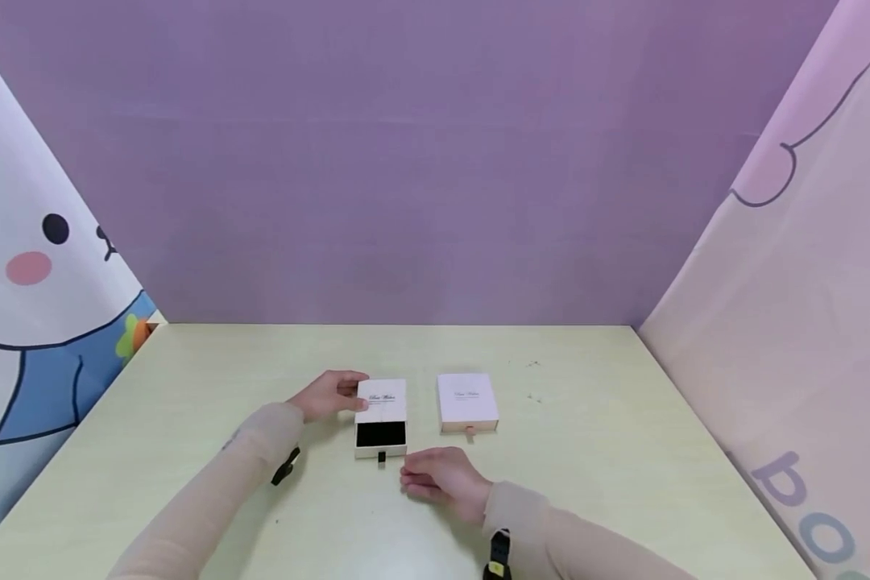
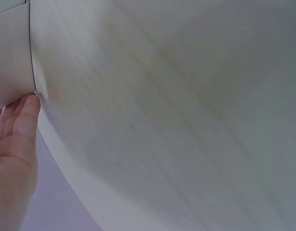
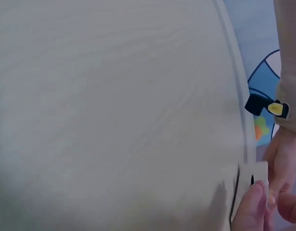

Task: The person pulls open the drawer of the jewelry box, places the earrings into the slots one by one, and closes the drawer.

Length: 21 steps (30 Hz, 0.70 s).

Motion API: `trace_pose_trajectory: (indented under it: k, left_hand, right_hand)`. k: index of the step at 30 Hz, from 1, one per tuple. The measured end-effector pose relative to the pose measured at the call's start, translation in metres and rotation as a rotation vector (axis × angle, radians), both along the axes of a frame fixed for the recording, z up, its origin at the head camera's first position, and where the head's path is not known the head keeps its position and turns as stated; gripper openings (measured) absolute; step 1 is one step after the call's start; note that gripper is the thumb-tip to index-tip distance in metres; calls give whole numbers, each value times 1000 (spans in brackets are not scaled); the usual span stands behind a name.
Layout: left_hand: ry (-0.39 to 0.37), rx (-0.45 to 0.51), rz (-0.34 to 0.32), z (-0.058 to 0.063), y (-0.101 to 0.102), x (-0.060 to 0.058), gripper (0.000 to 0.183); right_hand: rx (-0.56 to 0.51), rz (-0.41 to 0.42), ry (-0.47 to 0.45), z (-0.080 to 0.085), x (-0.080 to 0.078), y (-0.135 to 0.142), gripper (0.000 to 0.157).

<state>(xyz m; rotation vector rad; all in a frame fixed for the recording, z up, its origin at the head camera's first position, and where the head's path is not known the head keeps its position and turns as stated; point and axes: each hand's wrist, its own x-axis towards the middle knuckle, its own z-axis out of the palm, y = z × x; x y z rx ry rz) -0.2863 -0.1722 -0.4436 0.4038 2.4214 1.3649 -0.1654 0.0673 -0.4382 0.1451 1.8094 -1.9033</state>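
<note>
The left hand (image 1: 329, 395) grips a white box (image 1: 381, 401) by its left side, thumb at the edge. The box lies on the pale table (image 1: 609, 459), its drawer (image 1: 366, 453) partly out toward the person, showing a black inside. The right hand (image 1: 445, 481), fingers loosely bent and thumb apart from them, is at the drawer's near right corner; whether it touches is unclear. A closed second box (image 1: 467, 399) lies to the right.

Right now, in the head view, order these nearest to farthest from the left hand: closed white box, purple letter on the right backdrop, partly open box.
1. Partly open box: held by the left hand.
2. Closed white box: right of the open one.
3. Purple letter: far right.
</note>
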Motion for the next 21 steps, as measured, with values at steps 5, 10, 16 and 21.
trace_pose_trajectory:
  k: [5,10,16,21]
  left_hand:
    - [-2,4,-17,0,-1,-2,64]
    - [-3,7,-21,-2,-3,-1,65]
    - [-9,25,-7,-2,-5,0,64]
    - [-6,21,-11,0,-3,0,65]
  right_hand:
    - [21,52,166,12,-7,31,34]
    - [110,32,324,32,-25,63,32]
    - [377,4,550,48,-56,105,26]
    - [638,1,733,48,-74,142,20]
